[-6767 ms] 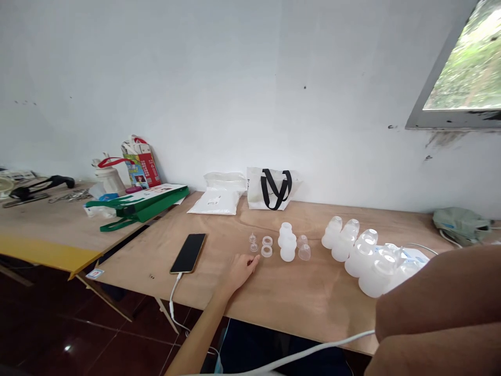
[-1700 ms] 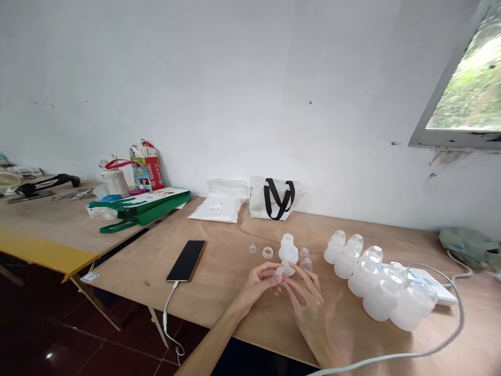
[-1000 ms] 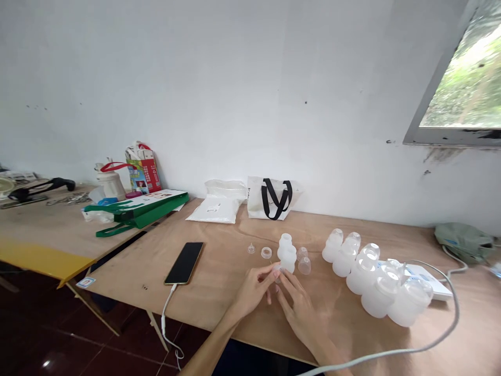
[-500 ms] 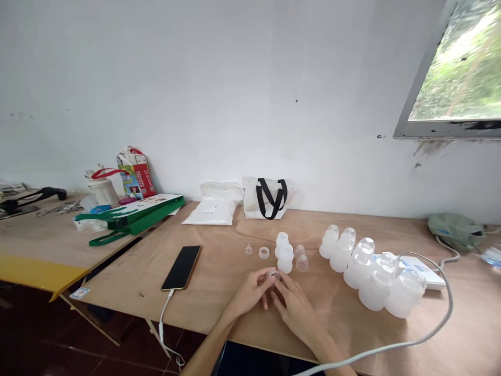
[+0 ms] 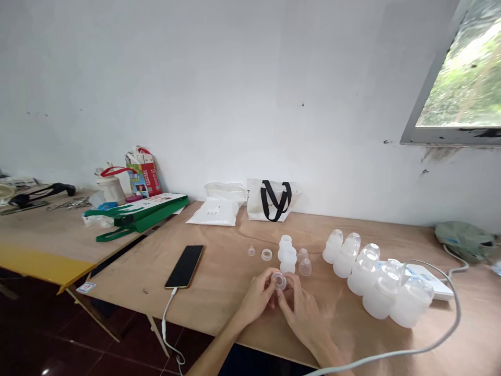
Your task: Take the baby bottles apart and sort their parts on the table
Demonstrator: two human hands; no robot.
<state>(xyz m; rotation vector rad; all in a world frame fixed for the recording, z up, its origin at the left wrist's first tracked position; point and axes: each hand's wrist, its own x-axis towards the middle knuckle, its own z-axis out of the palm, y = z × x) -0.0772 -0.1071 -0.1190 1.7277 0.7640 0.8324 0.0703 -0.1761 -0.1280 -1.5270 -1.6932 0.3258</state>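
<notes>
Between my left hand (image 5: 259, 290) and my right hand (image 5: 299, 308) is a small translucent bottle ring (image 5: 279, 281), its round face turned up toward me. The fingertips of both hands pinch its edge; whether a nipple sits inside it I cannot tell. Just beyond my fingers stand white translucent baby bottles (image 5: 288, 257) in a short row. Two clear domed caps (image 5: 305, 267) are to their right. On the left, a loose bottle ring (image 5: 266, 255) and a clear nipple (image 5: 251, 250) lie on the wooden table (image 5: 227, 292).
Several capped bottles (image 5: 379, 295) stand in a slanting row at right, near a white device (image 5: 426, 282) and a grey cable (image 5: 450, 324). A phone (image 5: 185, 266) on a charging cord lies left. A white packet (image 5: 215, 210) and tote bag (image 5: 256, 201) are against the wall.
The ring in my fingers has tipped so that its round opening shows more. My hands have parted slightly around it. The view has shifted a little to the left.
</notes>
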